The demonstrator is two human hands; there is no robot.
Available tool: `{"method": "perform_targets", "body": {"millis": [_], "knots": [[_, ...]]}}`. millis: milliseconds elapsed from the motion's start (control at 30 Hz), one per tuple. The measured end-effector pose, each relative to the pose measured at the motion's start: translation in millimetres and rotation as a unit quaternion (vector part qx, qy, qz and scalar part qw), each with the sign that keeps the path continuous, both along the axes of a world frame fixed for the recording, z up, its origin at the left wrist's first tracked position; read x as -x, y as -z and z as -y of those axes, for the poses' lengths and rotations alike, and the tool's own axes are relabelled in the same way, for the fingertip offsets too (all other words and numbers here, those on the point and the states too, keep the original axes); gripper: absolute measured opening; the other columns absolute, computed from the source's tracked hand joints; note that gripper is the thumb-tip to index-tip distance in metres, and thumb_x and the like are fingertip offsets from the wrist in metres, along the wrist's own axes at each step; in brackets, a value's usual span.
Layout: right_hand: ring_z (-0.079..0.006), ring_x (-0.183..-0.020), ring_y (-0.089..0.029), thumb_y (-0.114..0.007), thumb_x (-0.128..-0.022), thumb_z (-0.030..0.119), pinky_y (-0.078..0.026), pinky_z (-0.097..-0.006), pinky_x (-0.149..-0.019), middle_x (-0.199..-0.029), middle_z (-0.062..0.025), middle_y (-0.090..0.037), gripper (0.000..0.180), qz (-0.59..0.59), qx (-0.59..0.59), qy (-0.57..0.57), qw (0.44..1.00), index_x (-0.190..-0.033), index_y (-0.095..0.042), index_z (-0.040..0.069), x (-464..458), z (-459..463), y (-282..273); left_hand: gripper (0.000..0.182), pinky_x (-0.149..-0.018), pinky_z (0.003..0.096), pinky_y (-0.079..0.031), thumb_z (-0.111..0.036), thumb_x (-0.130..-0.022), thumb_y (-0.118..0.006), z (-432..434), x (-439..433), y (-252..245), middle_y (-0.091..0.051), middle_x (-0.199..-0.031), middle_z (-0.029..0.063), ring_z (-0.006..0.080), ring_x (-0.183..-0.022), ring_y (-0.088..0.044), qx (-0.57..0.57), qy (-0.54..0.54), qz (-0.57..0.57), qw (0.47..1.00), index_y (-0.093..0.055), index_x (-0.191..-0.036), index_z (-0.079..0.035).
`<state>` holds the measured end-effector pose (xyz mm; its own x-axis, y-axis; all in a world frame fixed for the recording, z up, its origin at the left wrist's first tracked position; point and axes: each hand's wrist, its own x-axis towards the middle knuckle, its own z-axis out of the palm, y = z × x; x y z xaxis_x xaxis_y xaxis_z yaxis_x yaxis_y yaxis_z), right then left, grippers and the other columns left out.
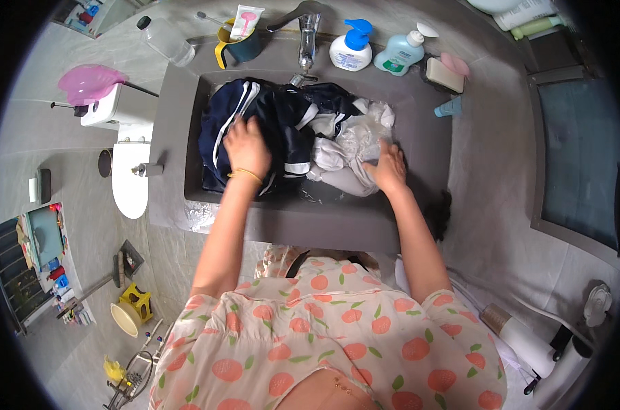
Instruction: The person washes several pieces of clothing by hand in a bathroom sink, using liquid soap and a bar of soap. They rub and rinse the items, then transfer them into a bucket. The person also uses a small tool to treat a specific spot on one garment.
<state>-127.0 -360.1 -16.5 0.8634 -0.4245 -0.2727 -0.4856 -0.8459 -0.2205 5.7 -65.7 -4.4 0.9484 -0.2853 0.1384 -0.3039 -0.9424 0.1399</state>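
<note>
A navy garment with white stripes and white-edged cuffs lies bunched in the left part of the grey sink basin. My left hand presses on top of it, a thin yellow bangle at the wrist. The fingertips blur into the dark cloth, so whether they grip is unclear. Against it, on the right, lies a wet white and pale grey garment with suds. My right hand touches its right edge, thumb and fingers apart. Water shows near the basin's front wall. Behind the clothes stands a chrome faucet.
Along the back ledge stand a clear bottle, a cup with toothbrush, two pump bottles, a soap dish and a small blue tube. A toilet is left; a hair dryer hangs lower right.
</note>
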Motion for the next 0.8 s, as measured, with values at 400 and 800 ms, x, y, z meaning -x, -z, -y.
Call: {"method": "perform_targets", "body": {"millis": [400,800], "knots": [[-0.0088,-0.093,-0.057,-0.067,-0.094,0.022,-0.045,-0.0258,-0.08,-0.101,-0.0004,-0.065,0.028,0.294,-0.547,0.216,0.753,-0.109,-0.067,-0.002,14.7,46.1,-73.1,0.014,-0.083,0.0323,-0.046,-0.02,-0.09,-0.064,82.3,36.2,34.9,-0.064,-0.088,0.0099,0.0247,-0.085,-0.061,0.257,0.151,-0.134,0.945,-0.063,-0.095,-0.007],[-0.0255,-0.123,-0.056,-0.06,-0.099,0.021,-0.045,-0.0421,-0.105,-0.131,-0.0107,-0.06,0.037,0.254,-0.79,0.282,0.482,-0.13,-0.056,0.001,-14.6,53.8,-159.1,0.015,-0.085,0.0338,-0.051,-0.023,-0.102,-0.055,14.1,2.3,-112.2,-0.066,-0.105,-0.0015,0.0114,-0.097,-0.064,0.779,0.024,-0.366,0.508,-0.061,-0.109,-0.012]]}}
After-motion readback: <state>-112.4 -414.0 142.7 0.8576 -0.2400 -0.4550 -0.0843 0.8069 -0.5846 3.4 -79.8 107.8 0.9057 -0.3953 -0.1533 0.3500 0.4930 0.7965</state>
